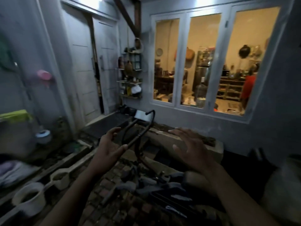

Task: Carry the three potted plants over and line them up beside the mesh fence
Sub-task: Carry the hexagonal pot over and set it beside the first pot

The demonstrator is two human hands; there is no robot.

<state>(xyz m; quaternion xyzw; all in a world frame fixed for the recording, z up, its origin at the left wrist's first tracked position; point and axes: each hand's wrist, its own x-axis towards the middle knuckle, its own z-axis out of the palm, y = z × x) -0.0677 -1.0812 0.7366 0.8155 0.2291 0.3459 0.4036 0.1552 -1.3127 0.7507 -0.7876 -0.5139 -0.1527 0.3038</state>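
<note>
Pale pots, two counted, both filled with soil, standing on the ground at lower left in a line along a timber edging: near pot (29, 204) and far pot (61, 183), close together, apparently joined by a pale strip; blur hides any foliage. Both are well apart from the hands. Left hand (109, 147), one: raised over the brick paving (117, 193), fingers half-curled in an open C, thumb tip against a dark bent rod (132, 124) that ends in a grey plate (141, 115); cannot tell whether it actually grips the rod. Right hand (192, 149), one: palm down, fingers spread and straight, holding nothing, hovering before a long concrete trough (215, 149) topped with soil. Dark mat (112, 123), one, at the doorstep. White door (91, 67), two leaves, slightly ajar. Wall rack (131, 74), one, several tiers of bottles and jars. Lit window (202, 62), one, three panes, a figure in red (248, 88) inside. Pink cup (44, 75), one, on the left wall; green cloth (15, 115), one, below it.
</note>
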